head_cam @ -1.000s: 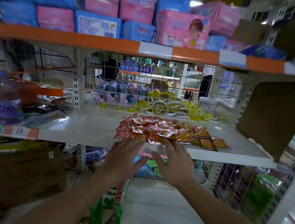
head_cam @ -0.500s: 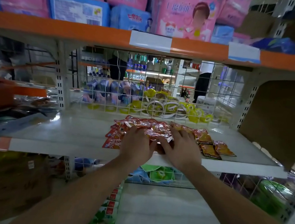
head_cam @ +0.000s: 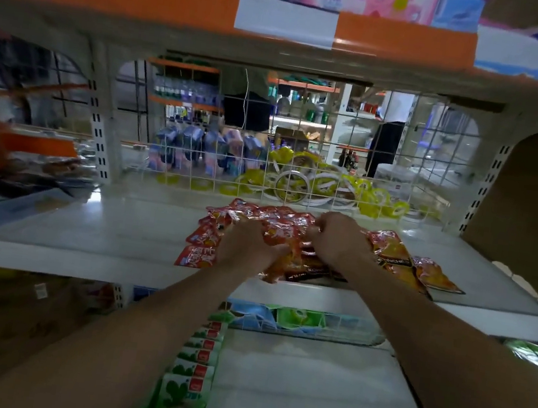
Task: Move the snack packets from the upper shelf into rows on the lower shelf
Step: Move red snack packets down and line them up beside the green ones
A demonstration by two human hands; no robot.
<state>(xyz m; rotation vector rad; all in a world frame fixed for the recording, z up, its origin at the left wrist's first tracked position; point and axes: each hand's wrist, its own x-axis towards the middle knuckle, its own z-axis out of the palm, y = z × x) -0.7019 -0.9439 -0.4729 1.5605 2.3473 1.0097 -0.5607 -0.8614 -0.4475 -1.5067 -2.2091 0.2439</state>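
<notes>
both hands [head_cam: 293, 245] grip snack packets [head_cam: 392, 252], fingertips hidden among wrappers.

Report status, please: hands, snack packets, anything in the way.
The left hand and right hand both grip the snack packets. Pile on upper shelf, none lifted yet. Row of green packets on lower shelf, left side; nothing blocks.
</notes>
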